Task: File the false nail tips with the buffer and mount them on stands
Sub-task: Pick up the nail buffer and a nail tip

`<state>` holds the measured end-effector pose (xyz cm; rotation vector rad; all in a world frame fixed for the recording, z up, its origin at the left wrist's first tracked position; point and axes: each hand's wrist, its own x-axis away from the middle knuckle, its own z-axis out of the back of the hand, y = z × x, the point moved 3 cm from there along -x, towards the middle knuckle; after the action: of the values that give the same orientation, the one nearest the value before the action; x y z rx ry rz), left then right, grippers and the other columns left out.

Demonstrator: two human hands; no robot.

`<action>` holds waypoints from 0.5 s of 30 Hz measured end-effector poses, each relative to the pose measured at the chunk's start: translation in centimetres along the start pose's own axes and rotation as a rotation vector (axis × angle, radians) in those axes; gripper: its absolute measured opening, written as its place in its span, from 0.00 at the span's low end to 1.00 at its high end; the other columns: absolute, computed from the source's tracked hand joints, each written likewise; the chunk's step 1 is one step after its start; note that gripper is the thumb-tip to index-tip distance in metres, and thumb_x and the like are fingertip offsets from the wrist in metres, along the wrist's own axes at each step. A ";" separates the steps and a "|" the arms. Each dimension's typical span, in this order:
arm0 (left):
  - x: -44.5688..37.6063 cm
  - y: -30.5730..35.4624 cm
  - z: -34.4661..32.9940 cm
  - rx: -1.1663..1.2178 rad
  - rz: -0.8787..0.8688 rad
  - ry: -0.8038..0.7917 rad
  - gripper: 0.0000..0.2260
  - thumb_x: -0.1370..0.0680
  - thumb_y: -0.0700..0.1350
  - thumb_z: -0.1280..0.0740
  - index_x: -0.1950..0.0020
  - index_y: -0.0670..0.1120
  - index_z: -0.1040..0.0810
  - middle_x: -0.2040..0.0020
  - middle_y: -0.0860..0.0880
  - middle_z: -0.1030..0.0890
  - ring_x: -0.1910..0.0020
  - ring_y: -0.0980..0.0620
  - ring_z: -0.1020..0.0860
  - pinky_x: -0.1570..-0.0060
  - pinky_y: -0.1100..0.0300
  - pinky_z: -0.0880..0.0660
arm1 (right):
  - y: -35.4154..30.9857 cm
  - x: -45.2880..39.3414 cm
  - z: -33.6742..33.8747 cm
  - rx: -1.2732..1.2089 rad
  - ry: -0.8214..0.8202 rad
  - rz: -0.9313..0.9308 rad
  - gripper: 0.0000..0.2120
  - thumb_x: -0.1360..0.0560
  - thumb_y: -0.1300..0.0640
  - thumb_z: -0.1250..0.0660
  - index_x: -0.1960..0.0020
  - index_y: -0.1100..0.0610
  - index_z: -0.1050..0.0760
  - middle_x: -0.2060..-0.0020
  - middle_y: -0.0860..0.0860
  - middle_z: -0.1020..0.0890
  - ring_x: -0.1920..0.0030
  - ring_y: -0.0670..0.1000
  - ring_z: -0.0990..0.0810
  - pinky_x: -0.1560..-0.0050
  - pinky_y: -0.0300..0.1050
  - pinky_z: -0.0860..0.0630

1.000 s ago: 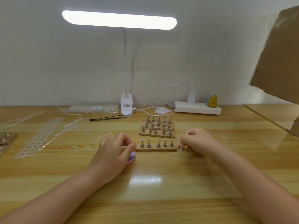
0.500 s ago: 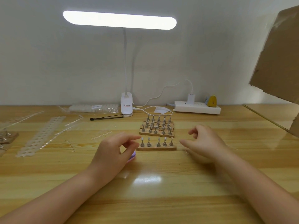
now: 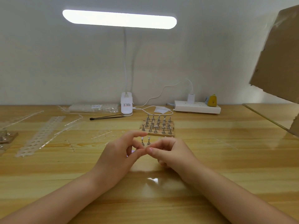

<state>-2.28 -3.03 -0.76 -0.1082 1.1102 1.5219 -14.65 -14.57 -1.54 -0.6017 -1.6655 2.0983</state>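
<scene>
1. Left hand (image 3: 119,156): I see it at frame centre, fingers curled, forefinger arched up and thumb reaching right; a sliver of the purple buffer (image 3: 133,152) shows under the palm, so I log it as gripped there.
2. Right hand (image 3: 174,153): just right of the left, thumb tips nearly meeting; fingers curled inward. I cannot tell whether a nail tip is pinched.
3. Near stand row (image 3: 146,141): directly behind the hands, mostly hidden; two metal pegs visible, each with a pale tip on top.
4. Stacked stand blocks (image 3: 157,126): wooden bases with rows of metal pegs, above centre, behind the near row.
5. Perforated clear strip (image 3: 42,135): left of centre, lying diagonally on the wooden table (image 3: 226,167).
6. Black brush (image 3: 106,117): above the strips, by the lamp base.
7. Clip lamp (image 3: 127,105): centre rear, lit bar at the top.
8. Power strip (image 3: 197,108): right rear, against the wall.
9. Cardboard sheet (image 3: 278,62): upper right edge.
</scene>
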 end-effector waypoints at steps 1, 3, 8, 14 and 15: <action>0.0 0.0 0.0 0.002 0.012 -0.003 0.18 0.29 0.53 0.29 0.42 0.62 0.27 0.60 0.61 0.18 0.65 0.55 0.24 0.60 0.71 0.29 | 0.0 0.0 -0.1 -0.017 -0.010 -0.008 0.02 0.29 0.54 0.26 0.58 0.52 0.17 0.71 0.44 0.22 0.73 0.43 0.27 0.71 0.35 0.30; 0.0 0.1 0.0 0.018 0.038 -0.023 0.20 0.30 0.51 0.27 0.41 0.63 0.29 0.59 0.61 0.18 0.61 0.59 0.21 0.57 0.73 0.29 | 0.1 -0.2 -0.2 -0.125 -0.021 -0.053 0.03 0.28 0.57 0.27 0.60 0.55 0.18 0.71 0.47 0.23 0.75 0.44 0.30 0.76 0.35 0.34; -0.1 -0.6 0.5 -0.511 0.211 -0.107 0.19 0.26 0.63 0.37 0.37 0.59 0.28 0.48 0.61 0.27 0.48 0.59 0.27 0.50 0.62 0.30 | 0.1 -0.6 0.2 -0.437 0.008 -0.148 0.03 0.26 0.63 0.31 0.56 0.63 0.21 0.72 0.49 0.25 0.78 0.43 0.34 0.81 0.33 0.41; -0.5 -1.7 0.9 -0.602 0.338 -0.255 0.10 0.22 0.58 0.39 0.45 0.56 0.24 0.50 0.56 0.26 0.47 0.54 0.27 0.53 0.60 0.31 | 0.3 -0.6 0.3 -0.612 0.045 -0.191 0.07 0.25 0.63 0.34 0.49 0.65 0.22 0.69 0.52 0.22 0.78 0.43 0.33 0.82 0.32 0.41; -0.5 -1.6 0.8 -0.615 0.299 -0.257 0.10 0.21 0.57 0.39 0.44 0.55 0.24 0.50 0.56 0.26 0.47 0.54 0.27 0.53 0.60 0.31 | 0.4 -0.7 0.3 -0.624 0.047 -0.194 0.08 0.24 0.62 0.34 0.48 0.65 0.22 0.68 0.52 0.22 0.78 0.43 0.33 0.82 0.32 0.41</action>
<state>-0.41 -3.08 -0.92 -0.1657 0.4391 2.0441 -14.29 -15.31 -1.80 -0.6248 -2.2546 1.4030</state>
